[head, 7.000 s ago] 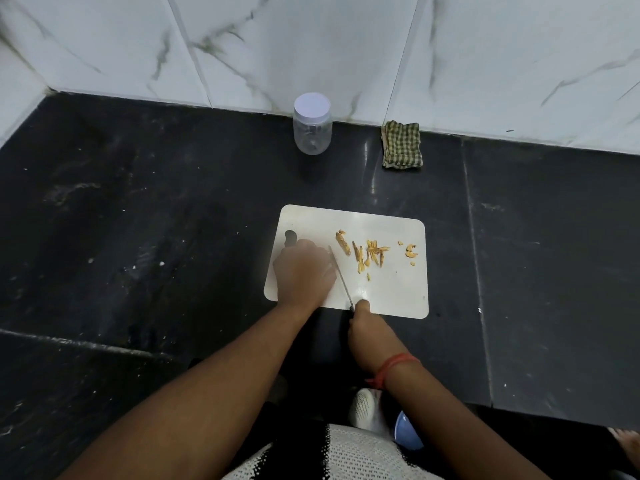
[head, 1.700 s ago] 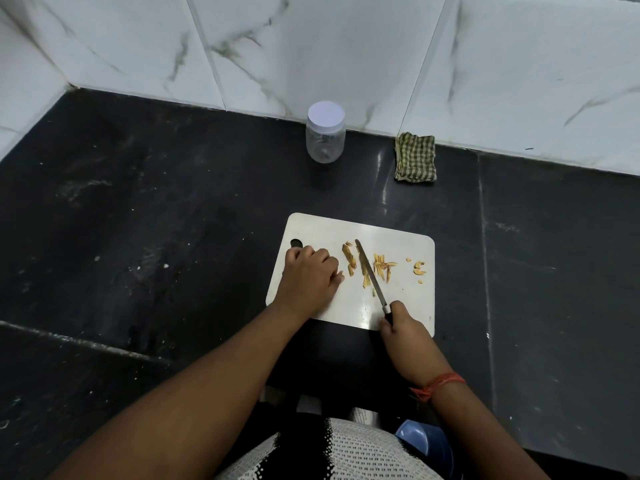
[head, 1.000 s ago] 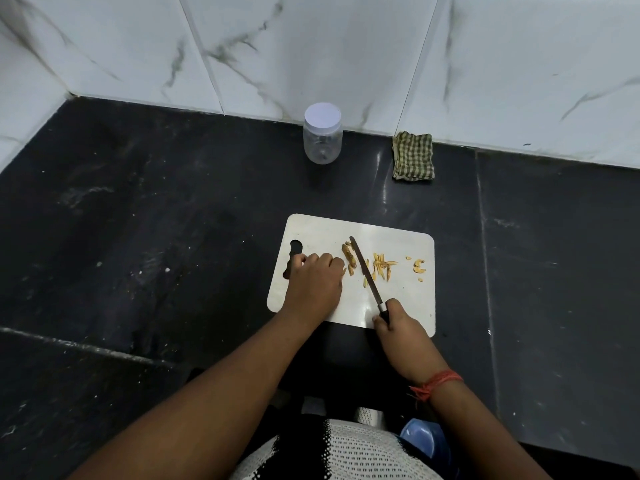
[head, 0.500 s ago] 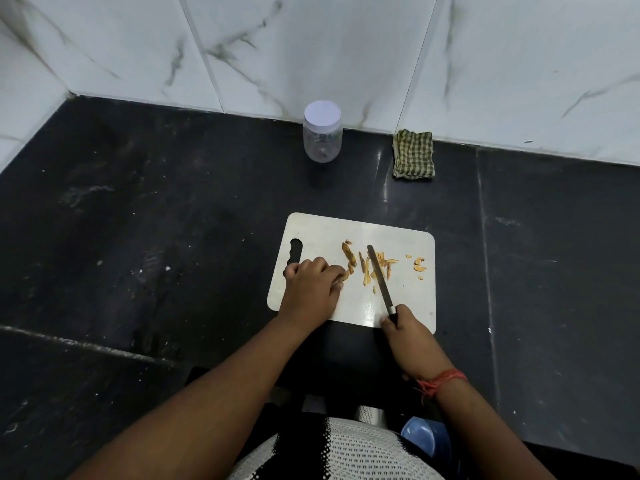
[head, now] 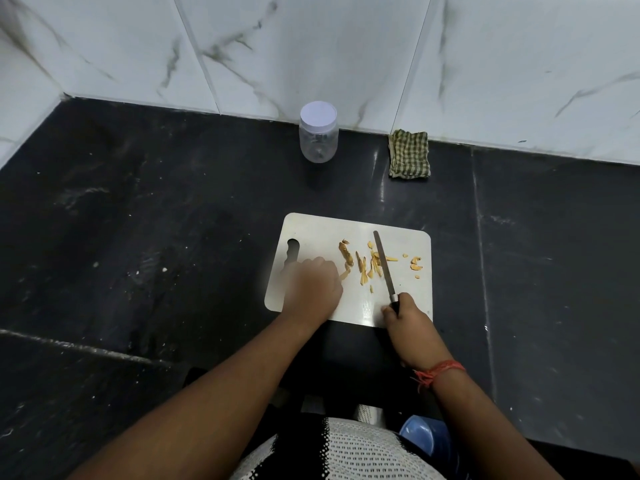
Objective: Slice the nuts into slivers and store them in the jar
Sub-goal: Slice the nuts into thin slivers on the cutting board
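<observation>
1. Right hand (head: 405, 318): fingers curled around the handle of a knife (head: 383, 265), gripping it firmly at the near right corner of the cutting board (head: 311, 226). The forearm runs back toward the body at a slant, wrist lower than the knuckles, with a red thread band (head: 437, 370) around the wrist.
2. Knife: the blade extends away from the grip, up and slightly left, its tip toward the far edge of the board. The blade lies across the right part of the nut slivers (head: 367, 265); whether the edge touches the board cannot be told.
3. Left hand (head: 311, 289): blurred, knuckles up, fingers bent down onto the board, left of the knife grip. Its fingertips are at the left end of the sliver pile. Whether it pinches a piece cannot be told. The forearm reaches in from the lower left.
4. Nut slivers: scattered on the board between the two hands and beyond the knife grip; a few small pieces (head: 415, 263) lie right of the blade, apart from the main pile.
5. Jar (head: 318, 136): upright, clear, white lid on, well beyond the board against the marble wall, far from both hands.
6. Checked cloth (head: 409, 153): folded, right of the jar, by the wall.
7. Counter (head: 138, 220): black stone, beneath the board.
</observation>
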Motion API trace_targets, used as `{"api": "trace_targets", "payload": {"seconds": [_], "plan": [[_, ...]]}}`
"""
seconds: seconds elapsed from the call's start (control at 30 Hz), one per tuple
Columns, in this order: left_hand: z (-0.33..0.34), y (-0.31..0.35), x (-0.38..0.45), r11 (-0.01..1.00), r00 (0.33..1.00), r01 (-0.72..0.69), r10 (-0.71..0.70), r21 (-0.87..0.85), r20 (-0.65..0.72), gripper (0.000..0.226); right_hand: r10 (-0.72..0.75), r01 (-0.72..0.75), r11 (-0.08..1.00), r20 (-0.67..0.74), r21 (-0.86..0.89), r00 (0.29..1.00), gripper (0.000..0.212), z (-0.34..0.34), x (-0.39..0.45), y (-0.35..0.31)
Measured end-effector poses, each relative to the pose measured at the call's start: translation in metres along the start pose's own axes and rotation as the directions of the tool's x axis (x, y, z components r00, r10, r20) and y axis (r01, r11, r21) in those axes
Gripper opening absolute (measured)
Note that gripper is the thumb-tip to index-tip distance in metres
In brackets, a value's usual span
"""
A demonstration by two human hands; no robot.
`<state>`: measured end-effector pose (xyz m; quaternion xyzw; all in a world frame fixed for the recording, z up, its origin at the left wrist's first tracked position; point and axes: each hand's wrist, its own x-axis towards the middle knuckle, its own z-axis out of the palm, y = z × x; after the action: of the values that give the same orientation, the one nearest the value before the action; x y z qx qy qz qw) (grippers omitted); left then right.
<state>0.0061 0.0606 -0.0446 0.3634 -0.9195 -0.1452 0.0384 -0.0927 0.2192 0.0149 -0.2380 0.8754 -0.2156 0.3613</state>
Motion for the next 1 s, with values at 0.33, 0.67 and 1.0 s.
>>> {"api": "trace_targets", "payload": {"seconds": [0.33, 0.67, 1.0], "plan": [[0.000, -0.005, 0.004, 0.999, 1.000, 0.009, -0.010, -0.044, -0.016, 0.019, -0.023, 0.023, 0.999, -0.003, 0.027, 1.000, 0.019, 0.000, -0.003, -0.003], [-0.006, -0.020, 0.000, 0.996, 0.999, -0.030, 0.028, -0.079, -0.029, 0.027, -0.071, 0.070, 0.997, 0.026, 0.039, 0.997, 0.018, 0.004, -0.007, -0.006], [0.002, -0.017, 0.004, 0.981, 0.998, 0.052, -0.055, -0.186, -0.015, 0.033, -0.151, 0.152, 0.988, 0.073, 0.000, 0.986, 0.012, 0.027, -0.018, -0.014]]}}
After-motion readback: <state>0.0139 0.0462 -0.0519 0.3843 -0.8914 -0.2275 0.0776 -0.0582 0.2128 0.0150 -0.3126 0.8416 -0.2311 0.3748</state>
